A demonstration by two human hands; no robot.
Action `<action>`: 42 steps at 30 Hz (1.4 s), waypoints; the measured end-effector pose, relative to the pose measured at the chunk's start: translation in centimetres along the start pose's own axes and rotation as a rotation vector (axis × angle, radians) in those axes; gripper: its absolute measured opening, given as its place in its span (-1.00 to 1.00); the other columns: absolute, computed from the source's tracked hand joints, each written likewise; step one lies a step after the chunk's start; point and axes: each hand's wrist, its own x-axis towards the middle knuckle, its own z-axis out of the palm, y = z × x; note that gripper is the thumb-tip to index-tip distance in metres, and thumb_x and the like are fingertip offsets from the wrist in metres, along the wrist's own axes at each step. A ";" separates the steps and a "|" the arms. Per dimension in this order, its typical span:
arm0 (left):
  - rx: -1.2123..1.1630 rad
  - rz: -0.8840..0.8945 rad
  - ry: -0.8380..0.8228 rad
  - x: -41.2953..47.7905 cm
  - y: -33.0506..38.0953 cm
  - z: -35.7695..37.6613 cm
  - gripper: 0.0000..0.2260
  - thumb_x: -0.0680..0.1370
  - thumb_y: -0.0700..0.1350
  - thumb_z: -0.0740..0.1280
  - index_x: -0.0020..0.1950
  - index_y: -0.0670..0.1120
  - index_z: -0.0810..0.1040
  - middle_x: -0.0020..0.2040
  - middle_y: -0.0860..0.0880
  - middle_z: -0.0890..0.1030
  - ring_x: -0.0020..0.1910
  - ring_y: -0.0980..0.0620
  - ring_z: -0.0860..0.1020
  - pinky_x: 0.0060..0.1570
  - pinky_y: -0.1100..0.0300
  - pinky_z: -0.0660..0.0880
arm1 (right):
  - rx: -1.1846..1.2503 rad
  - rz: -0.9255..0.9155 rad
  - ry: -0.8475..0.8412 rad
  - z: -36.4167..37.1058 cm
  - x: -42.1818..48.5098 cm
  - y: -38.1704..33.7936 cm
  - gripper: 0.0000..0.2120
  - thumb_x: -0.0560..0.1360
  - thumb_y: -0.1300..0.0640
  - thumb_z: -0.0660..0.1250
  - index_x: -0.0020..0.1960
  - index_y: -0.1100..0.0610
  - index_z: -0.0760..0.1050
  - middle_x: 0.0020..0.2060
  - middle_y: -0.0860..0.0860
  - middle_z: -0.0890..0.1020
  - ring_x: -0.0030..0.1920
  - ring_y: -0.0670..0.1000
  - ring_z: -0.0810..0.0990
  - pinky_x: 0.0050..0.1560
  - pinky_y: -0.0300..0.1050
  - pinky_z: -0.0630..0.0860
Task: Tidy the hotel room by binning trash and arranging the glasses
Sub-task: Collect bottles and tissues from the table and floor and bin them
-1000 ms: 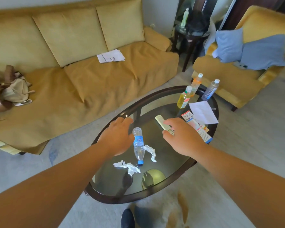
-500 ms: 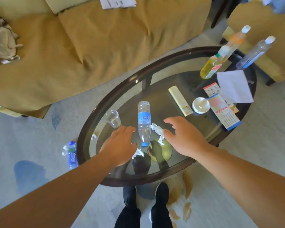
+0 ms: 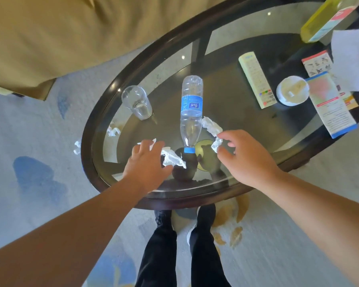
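Observation:
On the oval glass table point(image 3: 85, 141) an empty plastic water bottle point(image 3: 191, 112) lies on its side, its blue cap toward me. A clear drinking glass point(image 3: 136, 102) stands upright to the bottle's left. My left hand point(image 3: 145, 162) lies palm down with fingers spread on a crumpled white tissue point(image 3: 173, 160), which sticks out past the thumb. My right hand point(image 3: 243, 156) pinches the near end of a second crumpled tissue point(image 3: 212, 129) between thumb and forefinger, just right of the bottle.
Farther right on the table lie a remote point(image 3: 257, 79), a small white round lid point(image 3: 291, 91), leaflets point(image 3: 330, 104), a paper sheet point(image 3: 350, 59) and a yellow bottle point(image 3: 323, 19). Tissue scraps point(image 3: 77, 147) lie on the carpet at left. The sofa point(image 3: 50, 38) stands behind.
The view has tilted down and closer to the table. Both hands moved toward the near end; the left one settled on one tissue and the right one closed on the other.

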 end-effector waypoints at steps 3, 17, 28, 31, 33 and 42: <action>0.047 -0.026 0.015 1.5 0.2 1.0 -0.35 0.44 0.27 0.33 0.45 0.13 0.18 0.48 -0.08 0.14 0.44 -0.19 0.15 0.32 -0.05 0.31 | 0.005 0.009 0.001 0.5 0.5 0.5 -0.62 0.56 0.01 0.21 0.37 -0.03 0.39 0.31 -0.10 0.43 0.25 -0.07 0.46 0.21 -0.08 0.43; 0.140 -0.060 0.084 4.3 -0.2 6.1 -0.52 0.45 0.28 0.33 0.26 0.10 0.36 0.26 -0.08 0.27 0.19 -0.15 0.30 0.11 0.03 0.44 | 0.047 0.014 0.018 2.0 2.2 1.1 -0.64 0.56 0.01 0.22 0.35 -0.05 0.40 0.28 -0.13 0.44 0.18 -0.11 0.47 0.11 -0.18 0.42; -0.168 -0.021 0.001 3.1 -1.1 5.2 -0.80 0.50 -0.27 0.28 -0.06 -0.01 0.32 0.02 -0.02 0.35 -0.11 -0.04 0.39 -0.17 0.14 0.38 | 0.034 0.002 0.021 2.4 2.3 0.8 -0.64 0.55 0.01 0.22 0.34 -0.03 0.41 0.27 -0.11 0.45 0.21 -0.09 0.47 0.13 -0.14 0.42; -0.235 -0.016 0.042 1.9 -1.1 3.5 -0.79 0.50 -0.27 0.28 -0.09 -0.01 0.30 -0.02 -0.02 0.35 -0.23 -0.04 0.41 -0.24 0.15 0.35 | 0.046 -0.004 0.038 1.6 1.9 0.4 -0.64 0.55 0.02 0.23 0.34 -0.03 0.41 0.27 -0.11 0.45 0.20 -0.09 0.48 0.11 -0.16 0.43; -0.255 -0.015 0.065 1.2 -0.7 2.0 -0.83 0.52 -0.27 0.23 -0.10 -0.02 0.30 -0.10 -0.03 0.41 -0.28 -0.02 0.42 -0.32 0.16 0.31 | 0.056 -0.003 0.050 1.0 1.6 0.1 -0.64 0.55 0.03 0.23 0.34 -0.03 0.41 0.28 -0.11 0.44 0.18 -0.09 0.49 0.10 -0.17 0.43; -0.352 0.149 0.135 -0.1 3.0 -2.8 -0.81 0.49 -0.27 0.16 -0.15 0.00 0.46 -0.27 0.07 0.50 -0.26 -0.01 0.48 -0.29 0.14 0.45 | -0.007 0.052 0.039 -1.0 2.2 0.1 -0.62 0.53 0.01 0.26 0.34 -0.04 0.39 0.30 -0.06 0.38 0.15 -0.01 0.51 0.14 -0.03 0.47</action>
